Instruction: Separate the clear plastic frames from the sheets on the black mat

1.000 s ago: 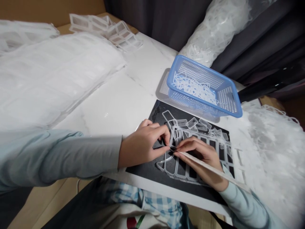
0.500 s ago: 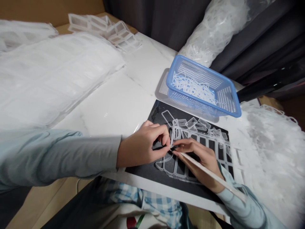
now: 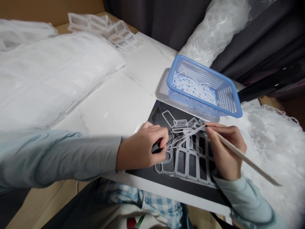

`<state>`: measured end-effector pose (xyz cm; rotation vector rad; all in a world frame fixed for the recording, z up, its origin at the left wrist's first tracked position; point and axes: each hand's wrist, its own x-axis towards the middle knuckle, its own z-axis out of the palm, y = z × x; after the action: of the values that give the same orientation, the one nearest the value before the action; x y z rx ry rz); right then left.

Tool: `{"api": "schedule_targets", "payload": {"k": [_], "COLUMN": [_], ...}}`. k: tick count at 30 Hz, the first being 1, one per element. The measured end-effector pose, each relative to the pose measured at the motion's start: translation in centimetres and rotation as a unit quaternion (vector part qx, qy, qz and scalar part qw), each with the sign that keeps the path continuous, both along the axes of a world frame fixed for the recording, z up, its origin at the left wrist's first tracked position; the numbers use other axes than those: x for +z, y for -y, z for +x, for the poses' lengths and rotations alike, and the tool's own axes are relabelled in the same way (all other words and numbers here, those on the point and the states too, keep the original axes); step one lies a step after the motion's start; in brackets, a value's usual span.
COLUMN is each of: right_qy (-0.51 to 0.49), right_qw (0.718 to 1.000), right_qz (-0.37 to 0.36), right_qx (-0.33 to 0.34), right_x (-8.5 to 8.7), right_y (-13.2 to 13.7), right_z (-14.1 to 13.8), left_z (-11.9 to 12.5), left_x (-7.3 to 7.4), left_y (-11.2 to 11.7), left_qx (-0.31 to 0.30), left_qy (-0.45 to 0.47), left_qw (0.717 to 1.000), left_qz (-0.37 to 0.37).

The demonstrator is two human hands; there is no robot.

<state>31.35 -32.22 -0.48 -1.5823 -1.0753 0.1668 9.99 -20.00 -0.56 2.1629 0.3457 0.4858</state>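
My right hand pinches pale stick, translucent strands at its tip; left hand curled beside frame sheet, hold unclear; basket beyond.

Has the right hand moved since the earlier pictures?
Yes. The right hand has moved rightward across the black mat, and its fingertips are closer to the blue basket.

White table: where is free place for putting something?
The widest bare patch of table lies between the white sheet stack and the black mat, continuing beside the blue basket. Crowded: the mat, with translucent frames; the picture's right side, with a heap.
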Motion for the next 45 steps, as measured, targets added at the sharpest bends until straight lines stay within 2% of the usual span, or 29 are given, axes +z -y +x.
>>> {"api": "schedule_targets", "payload": {"k": [2,4,13,16,19,23,25,30,35,38,45], "right_qy": [-0.015,-0.029,-0.104,-0.1,-0.047,0.004,0.015,0.05,0.039,0.063,0.11], "right_qw": [0.998,0.996,0.981,0.981,0.994,0.997,0.991,0.976,0.94,0.931,0.93], "right_qz": [0.026,0.041,0.122,0.119,0.078,0.0,-0.034,-0.084,-0.14,-0.148,-0.146], "right_qx": [-0.051,-0.076,-0.11,-0.114,-0.062,0.082,0.131,0.194,0.309,0.328,0.319], "right_x": [0.0,0.0,0.7,1.0,1.0,0.7,0.7,1.1,1.0,0.7,0.4], "right_y": [-0.3,-0.4,-0.4,-0.4,-0.1,0.6,1.0,1.2,1.1,1.2,1.2], "right_z": [0.5,0.6,1.5,2.1,1.5,0.0,-0.5,-0.8,-1.7,-2.4,-2.6], "left_z": [0.0,0.0,-0.1,-0.2,-0.1,-0.1,-0.1,-0.2,-0.2,-0.1,-0.1], "left_x": [0.2,0.2,0.0,0.1,0.1,-0.2,-0.4,-0.8,-1.0,-0.9,-0.6], "left_y": [0.0,-0.1,0.0,0.0,0.1,0.2,0.3,0.2,0.1,0.1,0.2], "left_qx": [-0.001,-0.008,-0.032,-0.03,-0.024,-0.005,0.003,-0.015,-0.019,-0.023,-0.018], "left_qy": [-0.004,-0.007,-0.019,-0.022,-0.027,-0.022,-0.018,-0.023,-0.012,-0.013,-0.015], "left_qw": [1.0,1.0,0.999,0.999,0.999,0.999,0.998,0.995,0.993,0.992,0.994], "left_qz": [0.0,0.002,0.015,0.013,0.01,0.034,0.056,0.096,0.12,0.122,0.111]}}
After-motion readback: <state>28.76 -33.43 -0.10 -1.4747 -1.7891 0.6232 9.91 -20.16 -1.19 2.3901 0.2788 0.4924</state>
